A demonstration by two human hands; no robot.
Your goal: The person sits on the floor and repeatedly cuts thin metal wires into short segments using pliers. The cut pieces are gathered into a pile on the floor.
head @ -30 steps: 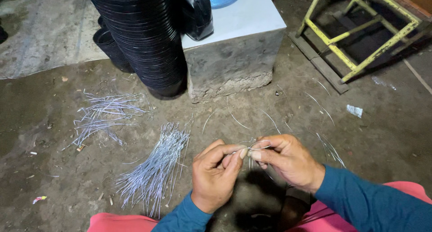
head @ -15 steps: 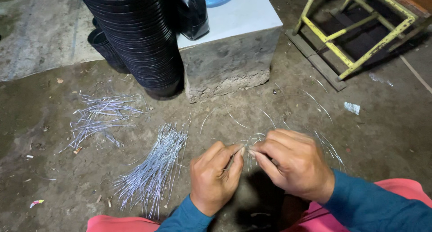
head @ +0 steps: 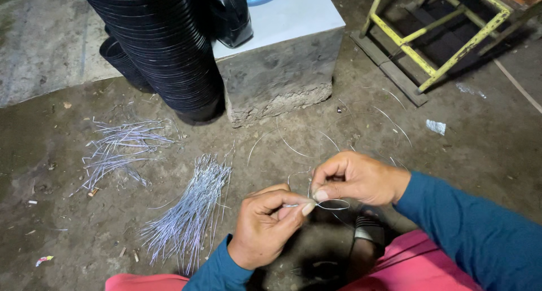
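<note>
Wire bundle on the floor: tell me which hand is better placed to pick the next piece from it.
Left. The left hand sits nearer the wire bundle, which lies on its side. The right hand is farther off, across the thin wire loop that both hands pinch.

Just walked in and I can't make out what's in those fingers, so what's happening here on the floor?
A person in blue sleeves, seated low over a dirt floor, pinches a thin wire between both hands: the left hand grips one end, the right hand the other, with the wire bent into a small loop. Two piles of cut wire pieces lie to the left, more long curved wires on the ground ahead. A stack of black pots leans by a concrete block.
</note>
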